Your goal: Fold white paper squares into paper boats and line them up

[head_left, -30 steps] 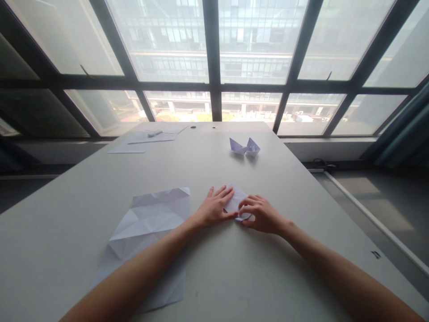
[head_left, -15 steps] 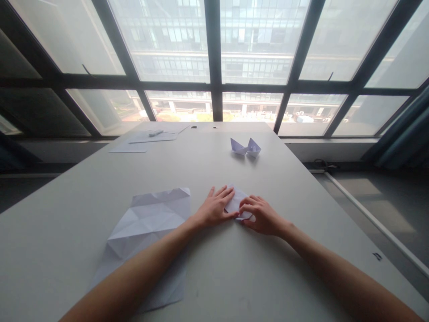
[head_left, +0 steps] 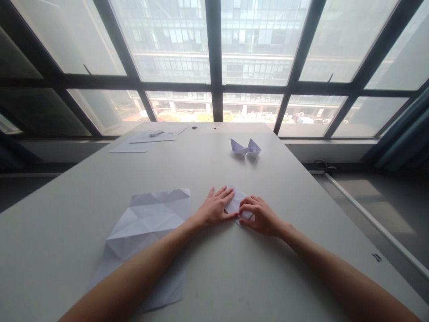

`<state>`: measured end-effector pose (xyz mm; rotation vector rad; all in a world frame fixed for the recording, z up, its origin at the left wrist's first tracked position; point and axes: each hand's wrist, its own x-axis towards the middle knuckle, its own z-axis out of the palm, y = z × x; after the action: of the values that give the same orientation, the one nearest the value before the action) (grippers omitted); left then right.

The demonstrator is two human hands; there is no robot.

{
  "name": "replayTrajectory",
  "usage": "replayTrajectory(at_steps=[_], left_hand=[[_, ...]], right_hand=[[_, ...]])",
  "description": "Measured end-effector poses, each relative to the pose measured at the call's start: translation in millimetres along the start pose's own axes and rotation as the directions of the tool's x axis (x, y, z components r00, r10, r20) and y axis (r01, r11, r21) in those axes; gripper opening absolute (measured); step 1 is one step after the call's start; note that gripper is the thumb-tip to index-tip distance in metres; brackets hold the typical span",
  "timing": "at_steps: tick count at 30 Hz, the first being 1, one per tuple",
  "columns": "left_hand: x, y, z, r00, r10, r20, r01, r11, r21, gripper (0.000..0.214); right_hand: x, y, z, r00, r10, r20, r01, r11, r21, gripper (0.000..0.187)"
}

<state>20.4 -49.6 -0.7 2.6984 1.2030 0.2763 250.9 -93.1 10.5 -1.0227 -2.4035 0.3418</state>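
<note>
A small folded piece of white paper [head_left: 236, 202] lies on the table between my hands. My left hand [head_left: 217, 208] rests flat over its left side, fingers spread and thumb along the near edge. At the near right corner, my right hand [head_left: 259, 214] pinches the paper between thumb and fingers. The fingertips partly cover that corner. To the left, a large creased sheet of paper [head_left: 150, 219] is spread out, partly beneath my left forearm. Farther back stands a folded paper boat shape [head_left: 246, 148] with two raised points.
White sheets [head_left: 140, 139] lie at the table's far left with a small white object [head_left: 156, 133] on them. A dark mark [head_left: 376, 257] is near the right edge of the white table [head_left: 214, 277]. Windows rise beyond the far edge.
My right thumb and fingertips have shifted slightly at the paper's near corner, where a small flap now shows lower. My left hand stays in place.
</note>
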Motion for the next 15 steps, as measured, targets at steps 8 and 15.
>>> replayTrajectory(at_steps=[8,15], left_hand=[[-1.2,2.0,-3.1,1.000,0.009,0.025,-0.009,1.000,0.005,0.083],[-1.6,1.0,-1.4,0.999,0.035,-0.013,-0.035,0.999,0.003,0.080]], right_hand=[[0.7,-0.4,0.1,1.000,0.003,0.028,-0.003,1.000,-0.015,0.021],[0.5,-5.7,-0.3,0.999,0.027,0.037,-0.026,0.999,-0.044,0.033]])
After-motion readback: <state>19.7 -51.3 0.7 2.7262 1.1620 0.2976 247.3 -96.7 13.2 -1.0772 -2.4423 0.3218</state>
